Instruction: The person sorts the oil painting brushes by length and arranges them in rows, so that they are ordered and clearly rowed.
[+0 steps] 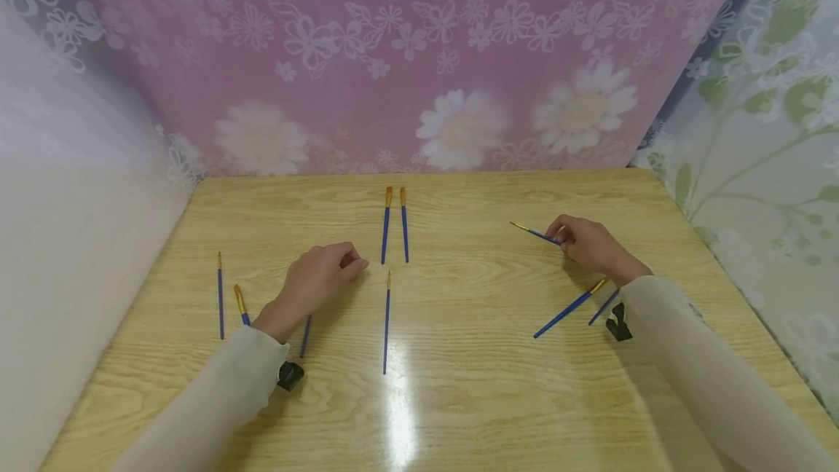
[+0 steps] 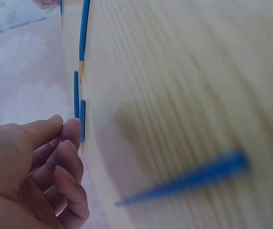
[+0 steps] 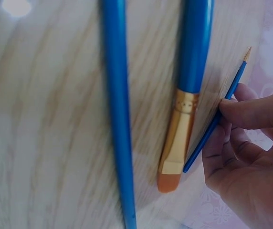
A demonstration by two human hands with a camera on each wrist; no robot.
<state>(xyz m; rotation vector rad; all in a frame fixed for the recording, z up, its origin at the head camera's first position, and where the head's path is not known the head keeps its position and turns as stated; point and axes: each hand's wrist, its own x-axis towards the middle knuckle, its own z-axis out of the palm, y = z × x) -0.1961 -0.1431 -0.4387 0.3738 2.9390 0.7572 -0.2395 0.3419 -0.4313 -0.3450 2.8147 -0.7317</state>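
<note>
My right hand (image 1: 588, 242) pinches a thin blue paintbrush (image 3: 234, 85) between thumb and fingers, its gold ferrule and fine tip pointing left in the head view. Beneath that hand lie a wide flat paintbrush (image 1: 566, 312) and a thin one (image 1: 604, 307), partly covered by the wrist. My left hand (image 1: 321, 275) hovers over the table with fingers loosely curled, thumb near the forefinger and nothing between them. Just right of it lies a thin paintbrush (image 1: 387, 326), tip away from me. Two flat paintbrushes (image 1: 384, 231) (image 1: 405, 231) lie side by side farther back.
On the left lie a thin paintbrush (image 1: 220, 301), a flat paintbrush (image 1: 241, 303) partly behind the left sleeve, and another handle (image 1: 306, 337) under the wrist. The wooden table (image 1: 472, 399) meets a flowered pink backdrop (image 1: 367, 93) at the back, with pale panels either side.
</note>
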